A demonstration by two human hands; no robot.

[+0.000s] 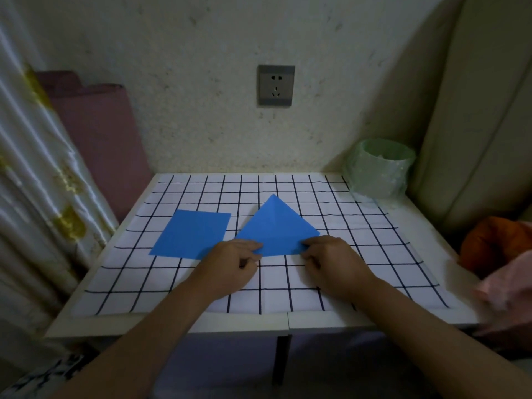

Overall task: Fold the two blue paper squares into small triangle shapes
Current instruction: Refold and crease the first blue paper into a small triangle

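misalignment is the risk: with curled fingers (251, 250) the left hand (233, 264) and right hand (335, 264) pinch the lower corners of the folded blue triangle (276, 226) at frame centre, so uneven pull would skew the next crease or nudge the unfolded blue square (191, 234) just left of it.

Dim room. A speckled cream wall (201, 53) bears a grey socket (275, 85) above a white table (259, 322) covered by a grid-patterned cloth (374, 269). Striped curtain (34, 168) and pink fabric (109, 145) at left; green-lined bin (377, 171) at the table's far right corner, beige padded panel (475, 125) beside it.
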